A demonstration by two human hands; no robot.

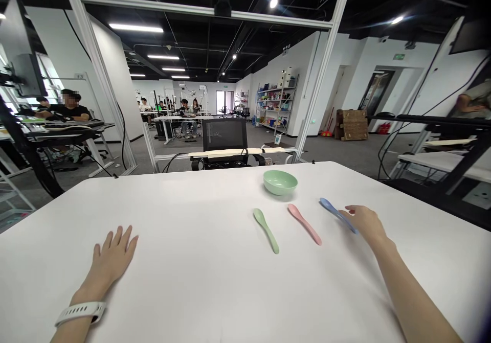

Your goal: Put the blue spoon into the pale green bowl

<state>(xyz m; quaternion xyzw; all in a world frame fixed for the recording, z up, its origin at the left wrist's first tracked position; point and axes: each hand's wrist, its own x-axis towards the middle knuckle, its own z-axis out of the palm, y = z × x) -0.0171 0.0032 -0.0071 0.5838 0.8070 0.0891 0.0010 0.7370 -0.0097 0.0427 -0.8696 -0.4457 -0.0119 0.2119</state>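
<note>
My left hand (113, 256) lies flat and open on the white table (184, 241), fingers spread, holding nothing, with a white band (80, 312) on the wrist. My right hand (362, 223) is at the right, touching the handle of a blue plastic spoon (336, 214). Whether it grips the handle is hard to see. Just left of it lies a pink spoon (305, 224), then a pale green spoon (265, 229). All the spoons lie on the table, tilted the same way. Behind them stands a pale green bowl (280, 182), its inside mostly out of sight.
A metal frame (203, 9) rises past the table's far edge, with a black office chair (225, 134) behind it. A seated person (65, 110) works at a desk to the left. Shelves (278, 103) and a wooden crate (353, 124) stand farther back.
</note>
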